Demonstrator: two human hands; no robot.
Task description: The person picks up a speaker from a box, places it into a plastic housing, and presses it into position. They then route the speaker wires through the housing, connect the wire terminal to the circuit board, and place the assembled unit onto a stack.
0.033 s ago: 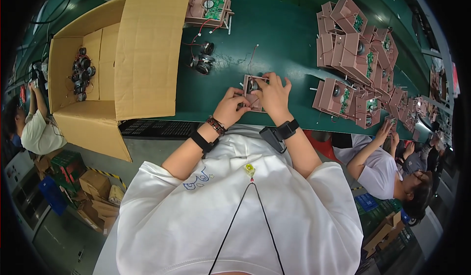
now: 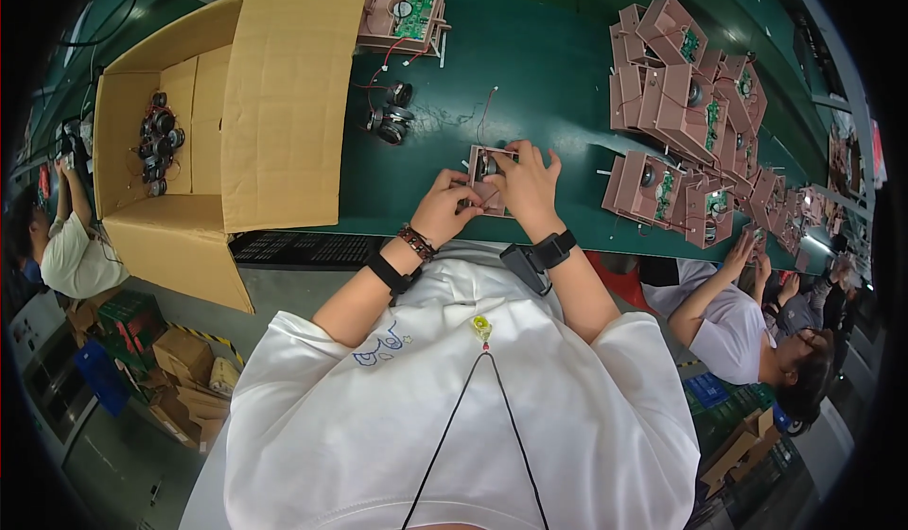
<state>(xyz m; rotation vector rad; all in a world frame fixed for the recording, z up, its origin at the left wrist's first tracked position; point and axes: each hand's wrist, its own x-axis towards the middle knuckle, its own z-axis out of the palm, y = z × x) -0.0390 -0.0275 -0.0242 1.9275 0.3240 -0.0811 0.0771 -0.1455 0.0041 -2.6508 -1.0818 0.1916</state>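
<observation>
At the near table edge, a small open pinkish-brown plastic housing [image 2: 496, 201] sits between my hands. My left hand [image 2: 442, 212] is closed on its left side, thumb and fingers at the wall. Inside the housing's far part is a round dark speaker [image 2: 486, 165], partly covered by fingers. My right hand [image 2: 532, 192] reaches over from the right, its thumb and fingertips on the speaker and a couple of fingers raised. A thin red wire [image 2: 487, 114] with a small white connector runs out from the housing's far end onto the table.
Loose speakers [image 2: 389, 123] lie beyond my left hand, near a housing with a green circuit board [image 2: 414, 15]. An open cardboard box [image 2: 284, 104] holding several speakers stands left. Filled housings [image 2: 676, 104] are piled at right. Co-workers [image 2: 733, 327] sit right and left [image 2: 71, 237].
</observation>
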